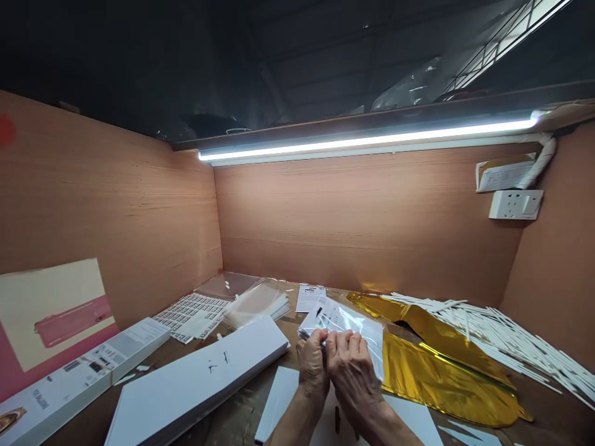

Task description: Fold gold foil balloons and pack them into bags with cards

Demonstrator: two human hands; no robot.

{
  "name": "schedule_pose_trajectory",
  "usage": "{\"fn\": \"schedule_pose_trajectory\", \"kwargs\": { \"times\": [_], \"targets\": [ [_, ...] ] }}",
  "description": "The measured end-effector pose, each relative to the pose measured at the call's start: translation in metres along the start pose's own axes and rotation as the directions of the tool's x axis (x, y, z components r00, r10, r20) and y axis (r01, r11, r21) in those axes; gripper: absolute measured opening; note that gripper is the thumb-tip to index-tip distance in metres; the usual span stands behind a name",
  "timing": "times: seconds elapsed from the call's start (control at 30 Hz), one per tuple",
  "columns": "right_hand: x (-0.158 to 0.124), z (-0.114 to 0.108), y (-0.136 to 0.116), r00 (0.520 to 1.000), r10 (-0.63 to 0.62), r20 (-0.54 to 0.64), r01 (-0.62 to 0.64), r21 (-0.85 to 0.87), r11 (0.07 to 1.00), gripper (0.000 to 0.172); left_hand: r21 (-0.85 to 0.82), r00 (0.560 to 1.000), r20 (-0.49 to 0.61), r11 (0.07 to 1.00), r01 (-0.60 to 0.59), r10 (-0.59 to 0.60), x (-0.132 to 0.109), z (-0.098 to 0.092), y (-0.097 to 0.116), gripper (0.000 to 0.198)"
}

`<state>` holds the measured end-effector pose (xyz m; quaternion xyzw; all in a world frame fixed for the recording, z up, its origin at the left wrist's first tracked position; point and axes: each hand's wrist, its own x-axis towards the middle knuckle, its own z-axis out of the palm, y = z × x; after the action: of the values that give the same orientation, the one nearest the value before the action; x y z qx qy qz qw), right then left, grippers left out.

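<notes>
**Gripping what, down at the hands?**

A slim dark pen-like item [322, 348] is pinched in the curled left hand [312, 365]. The right hand [353, 371] is closed up against it, though whether the item is gripped by that hand cannot be told. Both are held over a clear plastic bag [344, 325].

**And beyond?**

Gold foil [446, 384] is spread to the right, white sticks [493, 334] are heaped behind it, and a printed label sheet [190, 316] lies farther left.

Head-worn camera looks forward and down at the hands [332, 365].
</notes>
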<state>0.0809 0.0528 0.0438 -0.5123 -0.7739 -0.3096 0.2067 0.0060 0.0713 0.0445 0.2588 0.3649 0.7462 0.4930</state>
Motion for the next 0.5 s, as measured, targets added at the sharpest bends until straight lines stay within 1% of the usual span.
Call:
{"fn": "schedule_pose_trajectory", "kwargs": {
  "times": [0.03, 0.07, 0.1, 0.13, 0.17, 0.2, 0.23, 0.27, 0.3, 0.33, 0.37, 0.4, 0.47, 0.5],
  "targets": [
    [0.001, -0.006, 0.011, 1.0, 0.004, 0.021, -0.006, 0.101, 0.995, 0.032, 0.008, 0.999, 0.039, 1.0, -0.015, 0.015, -0.001, -0.002, 0.005, 0.013],
    [0.003, -0.013, 0.025, 0.998, 0.032, 0.046, -0.042, 0.242, 0.969, 0.039, 0.02, 0.995, 0.094, 0.999, -0.03, 0.028, -0.002, -0.004, 0.012, 0.01],
    [0.004, -0.019, 0.04, 0.994, 0.064, 0.084, -0.094, 0.42, 0.903, 0.048, 0.047, 0.983, 0.18, 0.998, -0.042, 0.033, -0.003, -0.006, 0.02, 0.01],
    [0.006, -0.024, 0.056, 0.982, 0.136, 0.13, -0.186, 0.578, 0.795, 0.059, 0.09, 0.956, 0.292, 0.994, -0.056, 0.028, -0.004, -0.007, 0.027, 0.014],
    [0.006, -0.027, 0.071, 0.965, 0.183, 0.191, -0.264, 0.7, 0.663, 0.065, 0.145, 0.906, 0.423, 0.987, -0.075, 0.007, -0.005, -0.007, 0.035, 0.019],
    [0.005, -0.028, 0.082, 0.948, 0.166, 0.273, -0.319, 0.806, 0.499, 0.066, 0.206, 0.834, 0.55, 0.973, -0.101, -0.03, -0.007, -0.008, 0.042, 0.023],
    [0.003, -0.027, 0.09, 0.932, 0.105, 0.346, -0.361, 0.874, 0.325, 0.064, 0.266, 0.75, 0.657, 0.955, -0.133, -0.079, -0.009, -0.008, 0.047, 0.025],
    [-0.002, -0.024, 0.093, 0.921, 0.005, 0.39, -0.386, 0.91, 0.152, 0.058, 0.314, 0.67, 0.731, 0.935, -0.164, -0.128, -0.012, -0.008, 0.051, 0.026],
    [-0.007, -0.02, 0.093, 0.912, -0.086, 0.402, -0.403, 0.915, 0.007, 0.051, 0.345, 0.616, 0.77, 0.921, -0.18, -0.168, -0.015, -0.009, 0.053, 0.026],
    [-0.014, -0.016, 0.09, 0.906, -0.132, 0.403, -0.416, 0.905, -0.09, 0.044, 0.36, 0.594, 0.782, 0.915, -0.184, -0.188, -0.02, -0.009, 0.054, 0.026],
    [-0.022, -0.011, 0.086, 0.906, -0.124, 0.405, -0.42, 0.897, -0.137, 0.038, 0.362, 0.61, 0.771, 0.915, -0.179, -0.186, -0.026, -0.011, 0.052, 0.027],
    [-0.029, -0.008, 0.08, 0.908, -0.077, 0.411, -0.418, 0.897, -0.143, 0.033, 0.353, 0.656, 0.736, 0.921, -0.163, -0.166, -0.032, -0.013, 0.048, 0.03],
    [-0.04, -0.005, 0.071, 0.899, 0.059, 0.434, -0.428, 0.899, -0.092, 0.027, 0.33, 0.778, 0.618, 0.935, -0.13, -0.11, -0.045, -0.017, 0.038, 0.038],
    [-0.044, -0.005, 0.067, 0.889, 0.117, 0.442, -0.438, 0.897, -0.06, 0.026, 0.329, 0.825, 0.558, 0.937, -0.12, -0.091, -0.051, -0.02, 0.033, 0.042]
  ]
}}
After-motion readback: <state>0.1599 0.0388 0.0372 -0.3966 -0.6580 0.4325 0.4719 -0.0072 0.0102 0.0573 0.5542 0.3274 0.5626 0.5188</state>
